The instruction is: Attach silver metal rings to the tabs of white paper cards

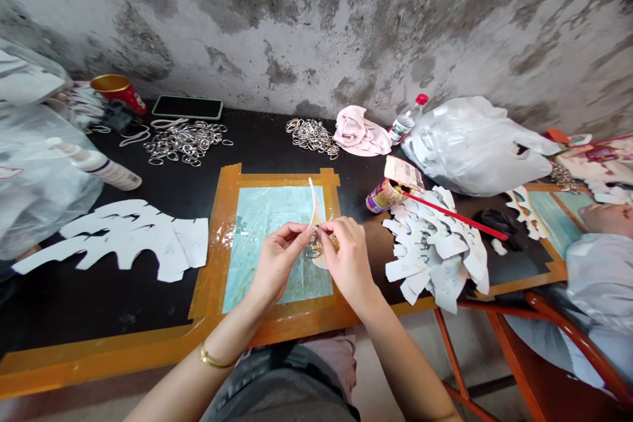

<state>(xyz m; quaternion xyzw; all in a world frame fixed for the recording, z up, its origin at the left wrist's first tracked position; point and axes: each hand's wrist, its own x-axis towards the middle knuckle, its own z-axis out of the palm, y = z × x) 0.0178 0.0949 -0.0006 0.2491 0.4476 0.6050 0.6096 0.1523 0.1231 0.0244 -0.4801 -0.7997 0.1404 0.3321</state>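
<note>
My left hand [281, 258] and my right hand [347, 256] meet over the light-blue sheet taped to the table [257, 224]. Both have their fingers closed on a white cut-out strip [315, 201], which stands up on edge between them. Small metal rings [312, 252] hang at the strip by my fingertips; how they are fixed to it is hidden. Left of the sheet lies a stack of white scalloped cut-outs [148, 237]. A heap of similar cut pieces [440, 247] lies to the right. Two piles of metal rings, one left [185, 142] and one centre [311, 136], sit toward the wall.
Behind are a phone [188, 107], a pink cloth [362, 132], a bottle [403, 122] and a plastic bag [475, 145]. A can [382, 198] holds a red stick [455, 216]. A white bottle [106, 168] leans at left. A co-worker's sleeve [601, 283] is at right.
</note>
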